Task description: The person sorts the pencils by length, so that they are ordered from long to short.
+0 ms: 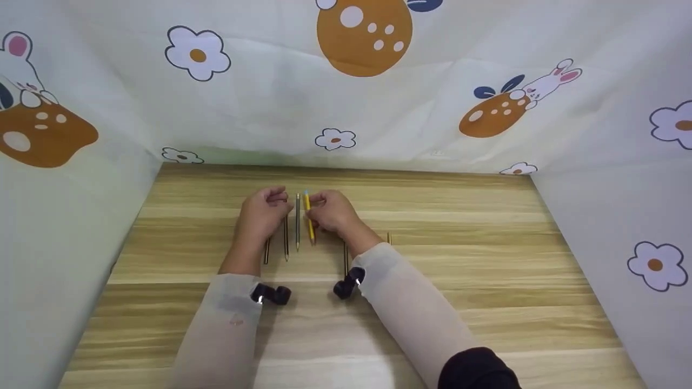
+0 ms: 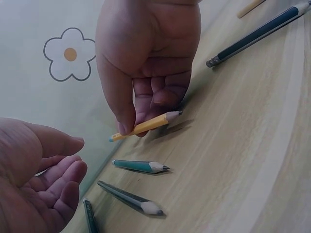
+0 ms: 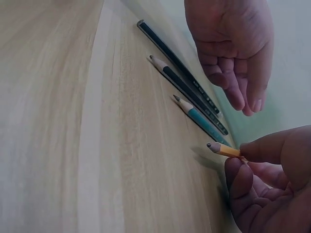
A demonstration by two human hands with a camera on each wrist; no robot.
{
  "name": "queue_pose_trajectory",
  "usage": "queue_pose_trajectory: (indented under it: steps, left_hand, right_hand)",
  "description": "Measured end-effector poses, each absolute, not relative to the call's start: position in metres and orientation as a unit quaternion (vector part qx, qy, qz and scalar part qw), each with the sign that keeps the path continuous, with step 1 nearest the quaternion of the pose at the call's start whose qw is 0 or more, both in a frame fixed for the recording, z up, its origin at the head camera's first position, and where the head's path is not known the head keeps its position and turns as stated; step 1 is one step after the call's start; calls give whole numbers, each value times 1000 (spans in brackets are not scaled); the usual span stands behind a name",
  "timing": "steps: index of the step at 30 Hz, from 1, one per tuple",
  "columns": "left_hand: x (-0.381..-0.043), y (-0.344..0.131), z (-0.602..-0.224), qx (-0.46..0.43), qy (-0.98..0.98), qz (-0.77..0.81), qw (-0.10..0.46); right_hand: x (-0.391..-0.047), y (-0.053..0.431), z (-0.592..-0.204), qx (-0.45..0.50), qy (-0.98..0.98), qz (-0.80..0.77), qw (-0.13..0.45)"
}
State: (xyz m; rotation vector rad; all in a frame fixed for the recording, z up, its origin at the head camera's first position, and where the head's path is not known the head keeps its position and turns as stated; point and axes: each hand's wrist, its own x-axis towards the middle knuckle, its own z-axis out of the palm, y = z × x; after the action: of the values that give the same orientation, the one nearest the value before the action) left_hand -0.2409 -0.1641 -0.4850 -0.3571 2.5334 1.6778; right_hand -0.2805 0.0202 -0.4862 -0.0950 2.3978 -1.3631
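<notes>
My right hand (image 1: 335, 212) pinches a yellow pencil (image 1: 310, 221) between thumb and fingers. In the left wrist view its dark tip points right, and a shadow lies on the table beneath it. Just left of it a teal pencil (image 3: 201, 121) lies on the table, roughly parallel. My left hand (image 1: 263, 213) hovers beside two dark pencils, its fingers loosely bent and holding nothing. One dark pencil (image 1: 286, 237) shows a sharpened tip. The other dark pencil (image 1: 266, 253) lies farthest left, partly covered by the left hand in the head view.
Beside the right wrist lies another dark pencil (image 1: 346, 259). A light brown stick-like piece (image 1: 389, 238) peeks out behind the right forearm. The wood-grain table (image 1: 486, 243) is bordered by printed cloth walls (image 1: 259, 108) at the back and both sides.
</notes>
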Motion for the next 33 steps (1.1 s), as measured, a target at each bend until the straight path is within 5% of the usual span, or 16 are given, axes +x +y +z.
queue_pose_trajectory:
  steps: [33]
  left_hand:
    - [-241,-164,-485,-117,826,551,29]
  right_hand:
    - [-281,14,-486,-12,885,-428,181]
